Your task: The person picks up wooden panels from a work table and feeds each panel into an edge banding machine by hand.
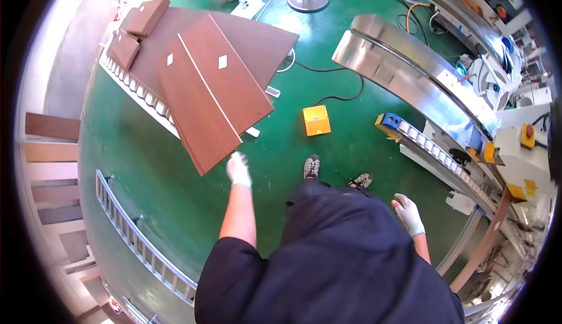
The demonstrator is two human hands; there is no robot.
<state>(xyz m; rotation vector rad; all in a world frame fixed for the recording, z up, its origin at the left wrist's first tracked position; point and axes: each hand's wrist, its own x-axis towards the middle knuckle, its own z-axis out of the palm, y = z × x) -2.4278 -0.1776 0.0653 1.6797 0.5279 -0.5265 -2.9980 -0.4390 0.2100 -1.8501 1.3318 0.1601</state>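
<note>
My left hand [238,169], gloved, fingers loosely apart, reaches at the near corner of the brown laminate panels [208,93] stacked at 11 o'clock. Right hand [408,213] hangs open, holding nothing, near roller conveyor [433,151].

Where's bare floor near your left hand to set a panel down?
Bare green floor lies between the stacked brown panels and the ladder-like rail, beside the left hand. A smaller patch sits between the yellow box and the shoes. It is crowded toward the roller conveyor near the right hand.
</note>
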